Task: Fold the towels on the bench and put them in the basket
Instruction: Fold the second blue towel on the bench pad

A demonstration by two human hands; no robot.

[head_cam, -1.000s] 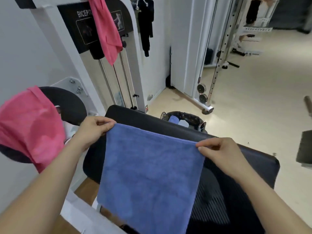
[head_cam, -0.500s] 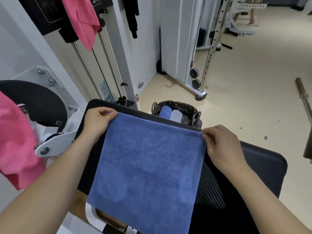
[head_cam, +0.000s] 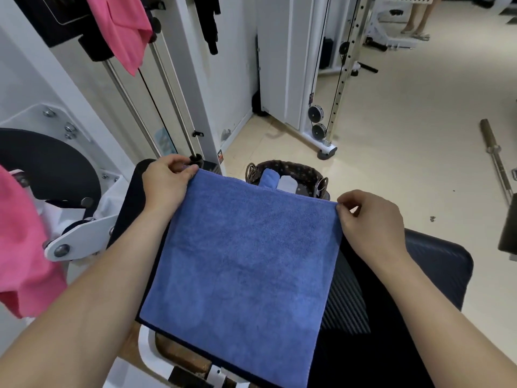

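— Lying flat on the black bench [head_cam: 436, 264], is that the blue towel [head_cam: 243, 264]?
— Yes, it is spread over the padded top, its near edge hanging past the bench's near edge.
— And the hands?
— The left hand [head_cam: 165, 183] is pinched on the towel's far left corner, by the bench's far left corner; the right hand [head_cam: 369, 219] is pinched on the far right corner — thumb and fingers closed on the cloth.
— Where is the basket [head_cam: 291, 166]?
— On the floor just beyond the bench's far edge, partly hidden by the towel. A folded blue towel [head_cam: 269, 177] and a folded grey towel [head_cam: 288, 184] stand side by side in it.
— Anything else?
— A pink towel [head_cam: 123, 26] hangs on the weight machine beyond the bench, another pink cloth [head_cam: 22, 256] at the left edge.
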